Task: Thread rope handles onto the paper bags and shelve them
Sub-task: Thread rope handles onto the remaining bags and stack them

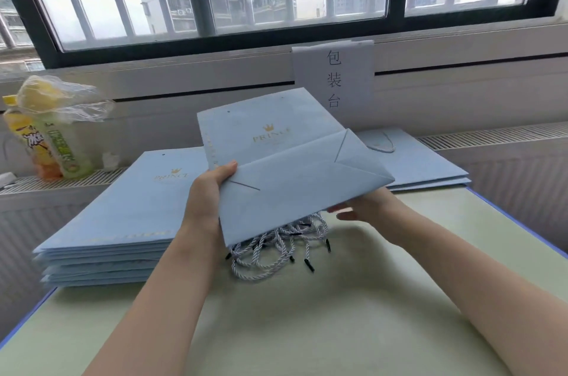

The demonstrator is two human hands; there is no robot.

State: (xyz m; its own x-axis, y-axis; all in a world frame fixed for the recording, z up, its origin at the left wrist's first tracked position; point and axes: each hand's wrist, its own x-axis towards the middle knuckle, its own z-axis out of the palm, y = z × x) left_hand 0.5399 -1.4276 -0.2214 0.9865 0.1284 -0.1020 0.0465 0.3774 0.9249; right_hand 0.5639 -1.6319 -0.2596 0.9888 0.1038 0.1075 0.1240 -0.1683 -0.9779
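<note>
I hold a flat, folded light-blue paper bag (285, 160) with a gold crown logo above the table, its folded bottom toward me. My left hand (209, 191) grips its left edge, thumb on top. My right hand (365, 206) supports the bag's lower right edge from beneath, fingers mostly hidden. Under the bag lies a tangle of white-and-blue rope handles (276, 249) with black tips. A stack of matching flat bags (123, 222) sits to the left. A lower pile of bags (424, 163), one with a rope handle on it, lies to the right.
The pale green table (307, 329) has blue edges. Two drink bottles and a plastic bag (52, 129) stand on the radiator ledge at far left. A paper sign (333, 77) with characters leans against the windowsill behind the bags.
</note>
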